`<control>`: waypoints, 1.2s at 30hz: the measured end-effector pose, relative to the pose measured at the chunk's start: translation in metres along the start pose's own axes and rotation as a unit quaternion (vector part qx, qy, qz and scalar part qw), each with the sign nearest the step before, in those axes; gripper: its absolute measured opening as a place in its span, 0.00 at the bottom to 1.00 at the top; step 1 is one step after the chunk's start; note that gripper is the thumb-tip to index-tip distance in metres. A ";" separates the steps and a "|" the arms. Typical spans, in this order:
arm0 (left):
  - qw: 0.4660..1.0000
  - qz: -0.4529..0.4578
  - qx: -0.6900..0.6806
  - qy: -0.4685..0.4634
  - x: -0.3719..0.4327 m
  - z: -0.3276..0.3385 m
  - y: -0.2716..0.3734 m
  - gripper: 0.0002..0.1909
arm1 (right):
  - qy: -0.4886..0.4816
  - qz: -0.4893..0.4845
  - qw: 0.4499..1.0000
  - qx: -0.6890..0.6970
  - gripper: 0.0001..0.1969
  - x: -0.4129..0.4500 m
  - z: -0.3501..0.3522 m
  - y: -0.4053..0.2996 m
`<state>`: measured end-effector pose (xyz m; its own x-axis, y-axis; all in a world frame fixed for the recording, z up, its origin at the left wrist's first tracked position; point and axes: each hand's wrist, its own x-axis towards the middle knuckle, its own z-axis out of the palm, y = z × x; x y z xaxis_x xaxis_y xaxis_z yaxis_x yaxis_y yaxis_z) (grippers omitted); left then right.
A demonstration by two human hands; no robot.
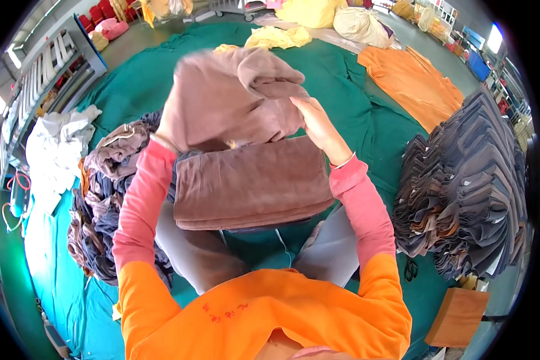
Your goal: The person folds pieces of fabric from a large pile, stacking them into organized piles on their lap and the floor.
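Observation:
A brown cloth (225, 99) is raised and bunched between my two hands, slightly blurred at its upper left. My left hand (168, 119) grips its left side, with the fingers mostly hidden by the fabric. On the right, my right hand (315, 123) holds the cloth's edge, thumb and fingers at a loose rolled part. Just below, a stack of folded brown cloths (254, 182) lies in front of me between my knees, its folded edges facing me.
Crumpled dark and brown cloths (107, 211) heap at my left, beside white cloth (58, 148). Tall stacks of folded grey cloths (477, 189) stand right, with black-handled scissors (411, 270) and a wooden block (457, 317) nearby. Orange cloth (414, 85) lies on the green ground sheet (342, 85).

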<state>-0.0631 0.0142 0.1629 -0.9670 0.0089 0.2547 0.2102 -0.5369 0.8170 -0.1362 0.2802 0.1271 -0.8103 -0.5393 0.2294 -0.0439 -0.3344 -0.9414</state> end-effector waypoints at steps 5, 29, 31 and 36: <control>0.966 -0.249 0.051 0.044 -0.027 -0.033 0.010 0.21 | 0.113 -0.049 0.983 -0.135 0.23 0.011 -0.032 0.000; 0.917 0.035 0.391 0.077 -0.009 -0.020 0.045 0.28 | 0.221 -0.054 0.948 0.223 0.10 0.012 -0.072 -0.008; 0.919 0.049 0.381 0.089 -0.010 -0.014 0.049 0.27 | 0.237 -0.122 0.957 0.115 0.11 0.009 -0.068 -0.008; 0.904 0.092 0.414 0.057 -0.017 -0.003 0.055 0.24 | 0.263 -0.289 0.907 -0.158 0.12 0.001 -0.066 -0.014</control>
<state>-0.0357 -0.0178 0.2019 -0.9036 -0.1292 0.4083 0.3583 0.2943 0.8860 -0.1752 0.3349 0.1241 -0.7611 0.1260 0.6363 -0.6486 -0.1607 -0.7440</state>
